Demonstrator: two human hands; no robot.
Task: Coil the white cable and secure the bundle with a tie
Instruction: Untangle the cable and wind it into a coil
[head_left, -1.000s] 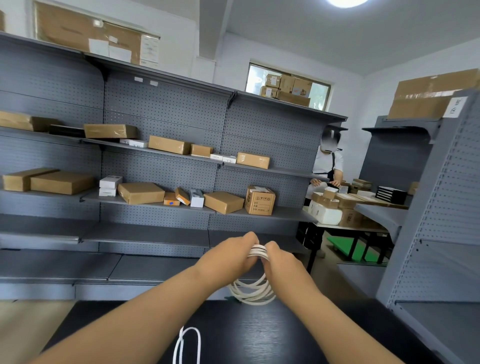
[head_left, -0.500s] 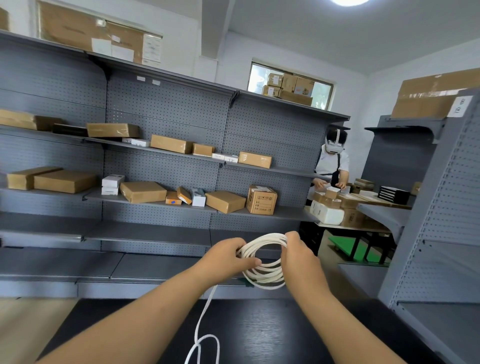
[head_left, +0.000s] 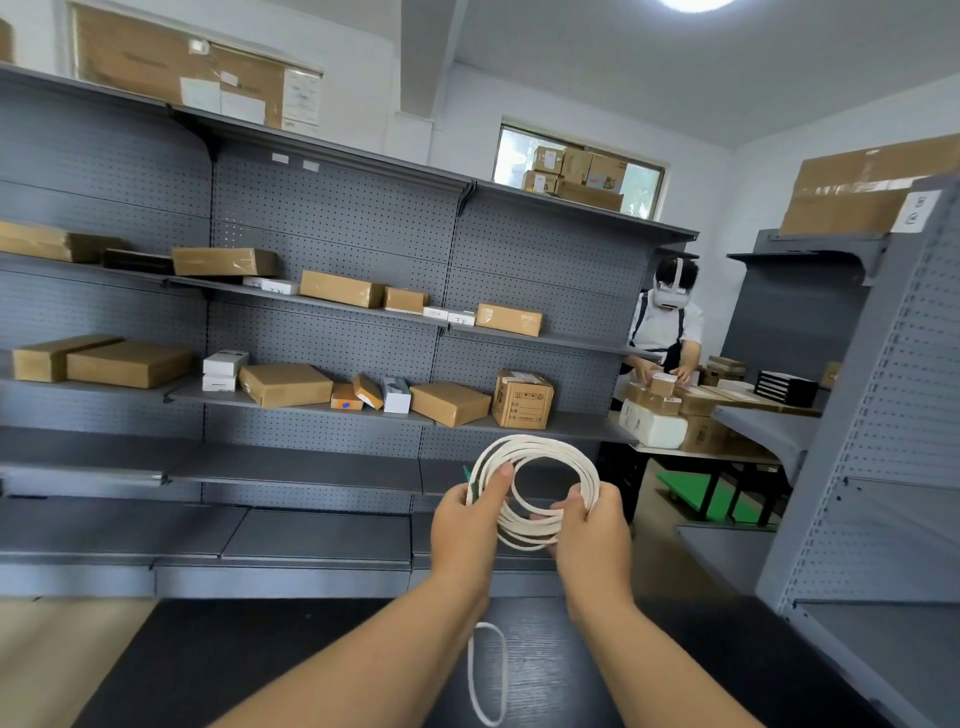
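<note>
Over black table (head_left: 270, 670): L hand (head_left: 464, 525) & R hand (head_left: 592, 530) grip white cable (head_left: 540, 452) coil.

Head-height view, forward and down

Cable (head_left: 540, 452): white, off-white in the coil. Small green tab (head_left: 467, 475) at coil's left edge. Surface (head_left: 260, 670): black, faint wood grain. Shelves (head_left: 322, 467): dark grey; back panels (head_left: 332, 218) grey with regular dot perforation. Boxes (head_left: 285, 383): mostly plain brown cardboard; a few white (head_left: 224, 362); one brown box with blue mark (head_left: 345, 402). Walls (head_left: 737, 187): pale white-blue. Floor (head_left: 57, 654): tan. Green object (head_left: 696, 493) under far table.
</note>
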